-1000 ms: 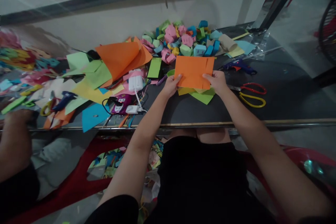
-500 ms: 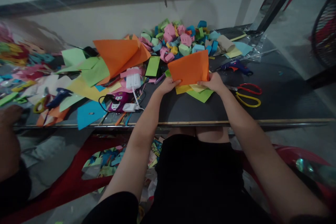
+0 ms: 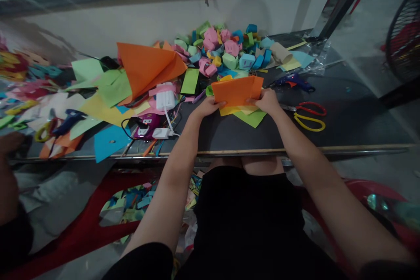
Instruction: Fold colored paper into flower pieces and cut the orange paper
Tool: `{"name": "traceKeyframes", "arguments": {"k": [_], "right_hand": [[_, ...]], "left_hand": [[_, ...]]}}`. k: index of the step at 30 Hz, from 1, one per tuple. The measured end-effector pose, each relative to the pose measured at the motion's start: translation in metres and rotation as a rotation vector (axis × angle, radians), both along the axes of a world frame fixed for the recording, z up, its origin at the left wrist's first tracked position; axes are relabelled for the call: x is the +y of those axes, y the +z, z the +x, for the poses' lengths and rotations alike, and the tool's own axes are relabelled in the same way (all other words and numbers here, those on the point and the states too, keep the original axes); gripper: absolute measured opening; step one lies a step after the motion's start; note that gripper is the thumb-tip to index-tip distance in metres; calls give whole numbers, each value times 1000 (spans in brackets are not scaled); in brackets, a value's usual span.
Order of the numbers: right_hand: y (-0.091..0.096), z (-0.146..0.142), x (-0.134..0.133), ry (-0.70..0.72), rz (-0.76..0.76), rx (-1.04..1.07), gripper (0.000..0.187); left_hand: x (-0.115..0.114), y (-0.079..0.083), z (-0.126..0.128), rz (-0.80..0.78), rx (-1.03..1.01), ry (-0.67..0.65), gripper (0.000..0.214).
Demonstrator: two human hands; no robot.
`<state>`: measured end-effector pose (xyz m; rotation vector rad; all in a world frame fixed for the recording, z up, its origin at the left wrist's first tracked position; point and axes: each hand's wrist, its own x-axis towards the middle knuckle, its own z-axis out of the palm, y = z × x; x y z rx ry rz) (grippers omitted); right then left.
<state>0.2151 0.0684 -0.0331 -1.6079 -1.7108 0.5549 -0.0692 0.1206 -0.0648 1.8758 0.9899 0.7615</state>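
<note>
A sheet of orange paper [image 3: 236, 91] is held up between my two hands over the dark table. My left hand [image 3: 209, 106] pinches its lower left corner, thumb in front. At the lower right, my right hand [image 3: 264, 101] grips the same sheet, whose right edge looks folded. Beneath it lie yellow paper [image 3: 229, 110] and green paper [image 3: 252, 118]. Scissors with a red and a yellow handle [image 3: 308, 118] rest beside my right hand. A blue glue gun [image 3: 292, 82] lies just beyond that hand.
Several small folded paper pieces [image 3: 231, 48] are heaped at the back against the wall. A purple power strip [image 3: 146, 127], a white plug block [image 3: 165, 98] and loose coloured sheets [image 3: 113, 89] cover the left. Another person's hand [image 3: 11, 142] is at the far left edge.
The orange sheet's upper edge has dropped, so it appears shorter, with yellow now visible behind its top left. Both hands keep their hold. The view has shifted slightly.
</note>
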Motion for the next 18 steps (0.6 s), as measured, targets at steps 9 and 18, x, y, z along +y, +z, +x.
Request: {"name": "traceKeyframes", "arguments": {"k": [9, 18], "right_hand": [[-3, 7, -3, 153, -104, 207, 31], [2, 5, -8, 243, -270, 568, 48]], "left_hand": [[-18, 15, 15, -190, -347, 102, 62], [-16, 7, 22, -314, -511, 108, 60]]}}
